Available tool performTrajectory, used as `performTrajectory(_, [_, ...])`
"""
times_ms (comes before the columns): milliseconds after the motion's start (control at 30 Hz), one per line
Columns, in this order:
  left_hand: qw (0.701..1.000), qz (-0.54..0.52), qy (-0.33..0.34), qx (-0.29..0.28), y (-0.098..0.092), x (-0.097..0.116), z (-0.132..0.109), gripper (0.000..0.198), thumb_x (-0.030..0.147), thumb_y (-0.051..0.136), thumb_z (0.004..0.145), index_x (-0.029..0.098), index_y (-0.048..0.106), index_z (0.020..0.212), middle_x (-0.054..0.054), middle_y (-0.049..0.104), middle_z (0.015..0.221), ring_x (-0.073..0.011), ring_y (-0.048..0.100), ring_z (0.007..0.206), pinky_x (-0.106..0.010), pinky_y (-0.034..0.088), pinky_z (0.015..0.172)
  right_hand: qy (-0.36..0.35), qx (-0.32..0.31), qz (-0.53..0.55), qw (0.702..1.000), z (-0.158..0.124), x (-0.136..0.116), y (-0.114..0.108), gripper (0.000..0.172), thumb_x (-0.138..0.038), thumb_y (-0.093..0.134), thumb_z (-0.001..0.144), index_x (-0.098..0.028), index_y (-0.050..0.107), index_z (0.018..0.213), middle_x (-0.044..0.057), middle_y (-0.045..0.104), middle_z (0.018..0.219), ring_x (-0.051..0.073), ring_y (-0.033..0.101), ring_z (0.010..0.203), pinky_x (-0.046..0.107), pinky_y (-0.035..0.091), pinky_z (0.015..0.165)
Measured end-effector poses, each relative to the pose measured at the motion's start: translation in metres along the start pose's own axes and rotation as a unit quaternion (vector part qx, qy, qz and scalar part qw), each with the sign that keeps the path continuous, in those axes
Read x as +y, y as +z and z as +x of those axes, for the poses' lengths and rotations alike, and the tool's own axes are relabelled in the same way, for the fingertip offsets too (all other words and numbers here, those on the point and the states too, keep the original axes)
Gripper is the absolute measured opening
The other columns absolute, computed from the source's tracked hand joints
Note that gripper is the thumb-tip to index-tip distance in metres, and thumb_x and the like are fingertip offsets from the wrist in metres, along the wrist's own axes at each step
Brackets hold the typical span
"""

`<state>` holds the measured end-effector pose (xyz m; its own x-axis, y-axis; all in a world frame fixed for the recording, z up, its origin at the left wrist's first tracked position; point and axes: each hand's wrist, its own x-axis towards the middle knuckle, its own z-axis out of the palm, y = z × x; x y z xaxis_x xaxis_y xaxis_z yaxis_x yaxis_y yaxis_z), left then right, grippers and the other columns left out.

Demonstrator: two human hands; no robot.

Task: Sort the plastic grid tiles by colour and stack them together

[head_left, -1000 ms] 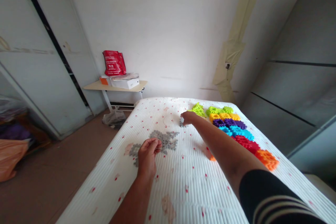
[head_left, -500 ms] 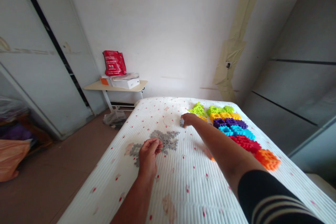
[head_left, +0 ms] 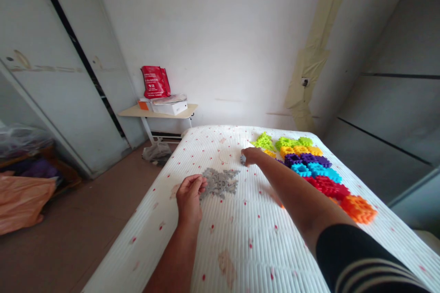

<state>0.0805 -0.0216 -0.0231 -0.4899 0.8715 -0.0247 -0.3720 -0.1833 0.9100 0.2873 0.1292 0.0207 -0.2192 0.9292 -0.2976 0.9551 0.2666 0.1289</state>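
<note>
Flat grey interlocking pieces (head_left: 221,184) with notched edges lie in a loose heap on the white quilted bed cover (head_left: 240,238). At the heap's left edge is my left hand (head_left: 189,192), its thumb and fingers pinched together. Whether a piece sits in that pinch is hidden from me. My right hand (head_left: 251,156) reaches out beyond the heap, low over the cover, with its fingers closed on a small grey interlocking piece (head_left: 242,160). Part of this piece shows at the fingertips; the rest is covered by the hand.
On the right, assembled blocks stand in rows by colour: green (head_left: 285,142), yellow (head_left: 300,150), purple (head_left: 309,160), blue (head_left: 318,171), red (head_left: 330,187) and orange (head_left: 359,209). Behind the bed's left corner, a small table (head_left: 129,111) bears a red bag (head_left: 155,81) and boxes.
My left hand has shifted slightly left, and the grey piece that showed on its left is out of sight. My right hand stays at its spot. The whole view has swung a little left.
</note>
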Motion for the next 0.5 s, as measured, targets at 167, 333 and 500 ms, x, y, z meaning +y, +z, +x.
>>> performTrajectory(167, [0.998,0.015,0.052,0.038,-0.009,0.005,0.012,0.026,0.031,0.070,0.060,0.014,0.061,0.077,-0.002,0.065,0.066,-0.0115,0.058,0.057,-0.023,0.042,0.056,-0.006,0.004,0.000,1.000,-0.004,0.001,-0.001,0.066,-0.025,0.070,0.062,-0.024,0.049,0.125,0.012,0.056,0.122,0.033,0.054,0.107,0.053,0.041,0.085])
performTrajectory(333, [0.989,0.051,0.098,0.098,-0.020,0.013,0.025,0.025,0.032,0.068,0.059,0.014,0.061,0.076,-0.001,0.064,0.064,-0.0114,0.056,0.055,-0.022,0.038,0.050,-0.040,0.038,0.002,0.998,-0.012,-0.006,-0.018,0.077,-0.024,0.074,0.058,-0.026,0.045,0.129,0.014,0.052,0.127,0.038,0.049,0.113,0.061,0.033,0.088])
performTrajectory(500, [0.985,0.033,0.084,0.146,-0.031,0.014,0.036,0.026,0.030,0.067,0.055,0.014,0.060,0.075,-0.001,0.063,0.064,-0.0109,0.055,0.053,-0.021,0.036,0.049,-0.165,0.079,0.031,0.983,-0.025,-0.047,-0.034,0.056,-0.027,0.065,0.071,-0.028,0.050,0.125,0.004,0.054,0.127,0.024,0.051,0.113,0.036,0.039,0.093])
